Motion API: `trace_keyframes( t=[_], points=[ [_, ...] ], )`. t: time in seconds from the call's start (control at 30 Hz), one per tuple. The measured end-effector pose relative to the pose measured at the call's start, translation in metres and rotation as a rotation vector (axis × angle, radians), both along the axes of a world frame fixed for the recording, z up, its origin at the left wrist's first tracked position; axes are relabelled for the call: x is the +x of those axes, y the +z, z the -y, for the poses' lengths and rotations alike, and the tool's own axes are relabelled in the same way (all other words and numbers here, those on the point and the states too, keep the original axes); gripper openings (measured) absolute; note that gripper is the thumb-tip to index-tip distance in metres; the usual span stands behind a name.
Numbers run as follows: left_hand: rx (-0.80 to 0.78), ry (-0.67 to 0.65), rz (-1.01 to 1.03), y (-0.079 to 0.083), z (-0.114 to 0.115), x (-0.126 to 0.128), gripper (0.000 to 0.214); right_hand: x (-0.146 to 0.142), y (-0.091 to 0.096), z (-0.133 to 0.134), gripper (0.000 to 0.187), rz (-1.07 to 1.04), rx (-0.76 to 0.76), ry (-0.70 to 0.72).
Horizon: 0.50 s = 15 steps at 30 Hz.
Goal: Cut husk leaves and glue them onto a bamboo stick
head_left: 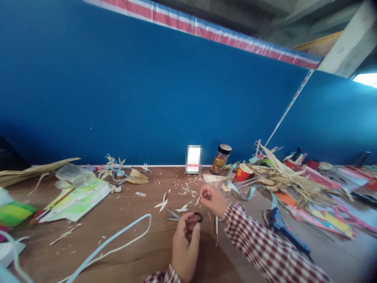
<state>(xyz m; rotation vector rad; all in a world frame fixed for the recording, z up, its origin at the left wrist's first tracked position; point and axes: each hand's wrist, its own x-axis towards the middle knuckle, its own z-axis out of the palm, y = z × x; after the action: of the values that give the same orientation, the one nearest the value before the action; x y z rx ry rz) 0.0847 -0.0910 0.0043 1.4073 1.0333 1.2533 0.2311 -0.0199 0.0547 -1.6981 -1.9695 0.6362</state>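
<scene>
From my feed, left hand [185, 243] fingers are curled shut on the scissors [173, 215], blades toward nine o'clock, while the right hand [212, 199] at one o'clock pinches a straw sliver [198, 201], and trimmings [188, 191] already litter the worktop [147, 255], so cutting seems underway.

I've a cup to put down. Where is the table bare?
Bare wood lies between the green paper stack and the pale blue strip, and between it and the left hand holding scissors. Crowded: the right side around the straw pile.
</scene>
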Motion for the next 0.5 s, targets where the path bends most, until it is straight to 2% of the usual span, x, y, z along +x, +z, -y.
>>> trace_keyframes(
  t=[0.07, 0.13, 0.2, 0.37, 0.43, 0.5],
  points=[
    [-0.081, -0.022, 0.042, 0.001, -0.003, 0.0, 0.033, -0.006, 0.004, 0.023, 0.01, -0.206, -0.044, 0.034],
    [-0.042, -0.075, -0.012, 0.003, -0.002, 0.0, 0.024, -0.009, 0.006, 0.045, 0.013, -0.427, -0.119, 0.053],
    [0.031, -0.127, -0.098, 0.004, 0.001, -0.001, 0.017, -0.009, 0.008, 0.064, 0.015, -0.555, -0.185, 0.047],
    [0.162, -0.322, -0.142, 0.011, 0.008, -0.001, 0.04, 0.005, 0.013, 0.094, 0.018, -0.736, -0.326, 0.066],
    [0.095, -0.446, -0.063, 0.015, 0.01, 0.0, 0.047, 0.01, 0.013, 0.103, 0.024, -0.831, -0.376, 0.076],
    [-0.065, -0.604, 0.053, 0.016, 0.013, 0.002, 0.053, 0.01, 0.009, 0.111, 0.029, -0.975, -0.416, 0.06]
  ],
)
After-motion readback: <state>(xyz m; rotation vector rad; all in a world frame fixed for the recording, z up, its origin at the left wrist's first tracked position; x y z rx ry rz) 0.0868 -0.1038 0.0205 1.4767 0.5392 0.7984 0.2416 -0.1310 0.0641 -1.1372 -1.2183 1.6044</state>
